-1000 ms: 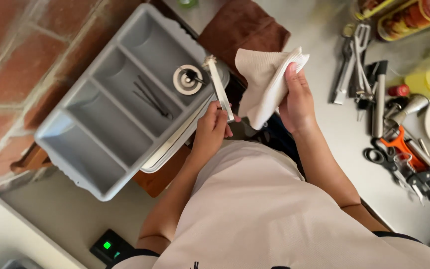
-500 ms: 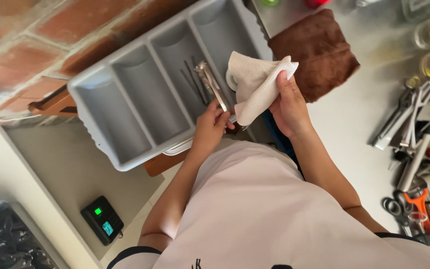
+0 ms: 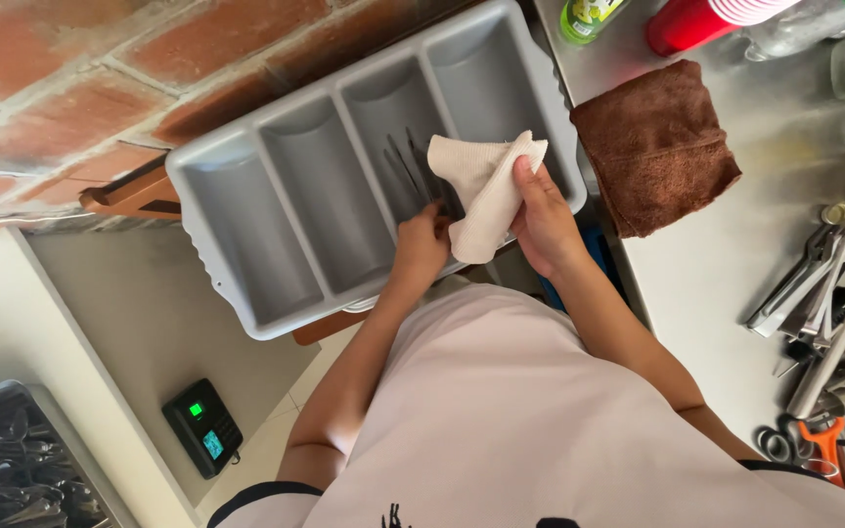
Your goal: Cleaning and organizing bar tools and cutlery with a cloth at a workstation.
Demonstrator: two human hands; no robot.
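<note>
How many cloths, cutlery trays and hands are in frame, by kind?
Cloths: 2, a white cloth in the right hand and a brown folded towel on the counter.
Grey cutlery tray: 1, four compartments.
Hands: 2, the left hand is at the tray's near edge.
Total: 5

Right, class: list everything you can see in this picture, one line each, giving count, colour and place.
Cutlery tray: one, grey, four compartments, by the brick wall.
Cutlery: a few dark pieces, third compartment.
White cloth: one, over the tray.
Brown towel: one, folded, right of the tray.
Kitchen tools: a pile, mostly metal, far right.
Red cups: a stack, top edge.
Small device: one, black, green light, lower left.
Left hand: at the tray's near rim.
Right hand: holding the white cloth.
</note>
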